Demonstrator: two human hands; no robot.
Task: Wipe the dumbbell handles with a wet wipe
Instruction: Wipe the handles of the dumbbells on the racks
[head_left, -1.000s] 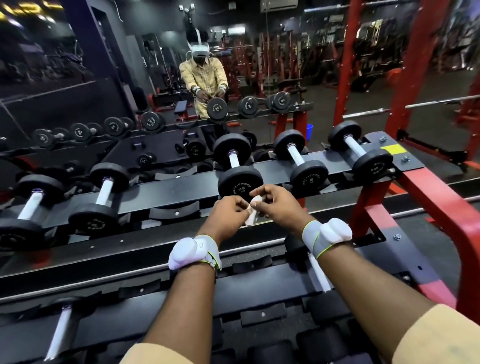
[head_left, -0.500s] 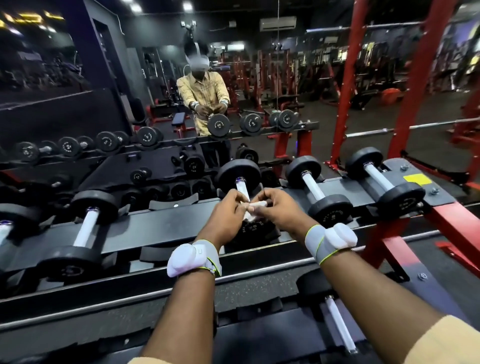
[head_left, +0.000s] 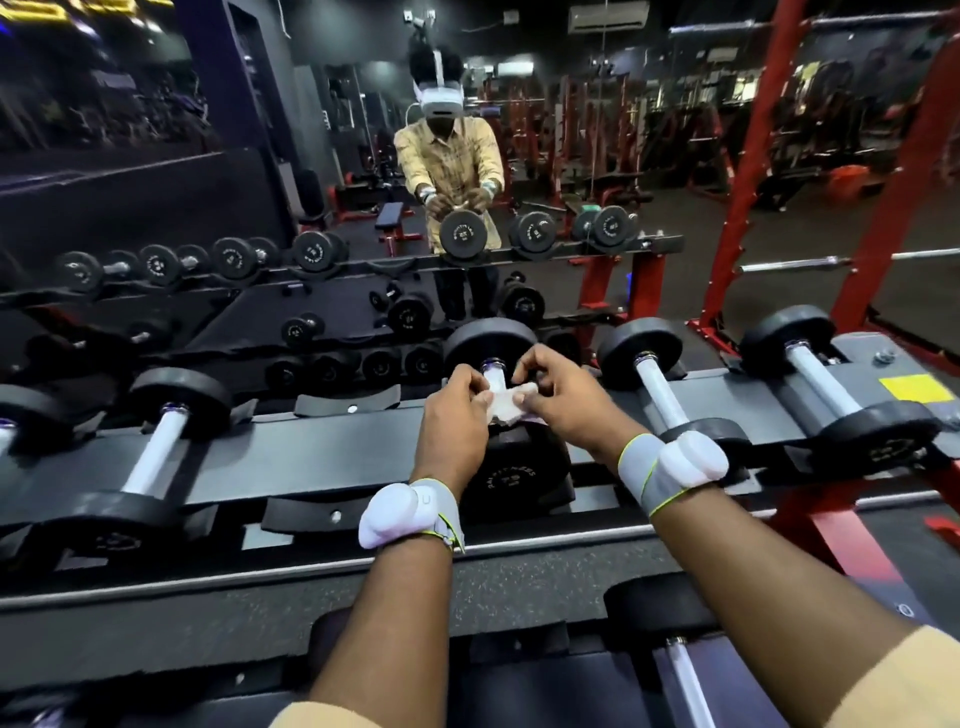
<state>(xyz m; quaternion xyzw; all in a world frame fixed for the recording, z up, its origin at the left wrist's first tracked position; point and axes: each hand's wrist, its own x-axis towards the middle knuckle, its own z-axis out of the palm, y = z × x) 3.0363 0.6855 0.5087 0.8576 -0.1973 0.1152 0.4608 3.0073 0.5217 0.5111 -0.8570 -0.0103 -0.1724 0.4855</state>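
Observation:
A crumpled white wet wipe (head_left: 511, 402) is pinched between my left hand (head_left: 457, 410) and my right hand (head_left: 558, 397), just above the pale handle (head_left: 493, 375) of a black dumbbell (head_left: 491, 343) on the rack's top shelf. The hands and the wipe cover most of that handle. Its near head (head_left: 514, 473) shows below my wrists. More black dumbbells with pale handles lie on the same shelf, one to the left (head_left: 156, 449) and two to the right (head_left: 657, 387) (head_left: 821, 374).
The black rack shelf (head_left: 337, 441) runs left to right, with a lower tier (head_left: 467, 592) nearer me. A red frame (head_left: 883, 208) rises at the right. A mirror behind the rack reflects a person (head_left: 449, 171) and the gym floor.
Both hands have moved forward with the wipe, from in front of the dumbbell's near head to over its handle. The view has shifted closer to the rack.

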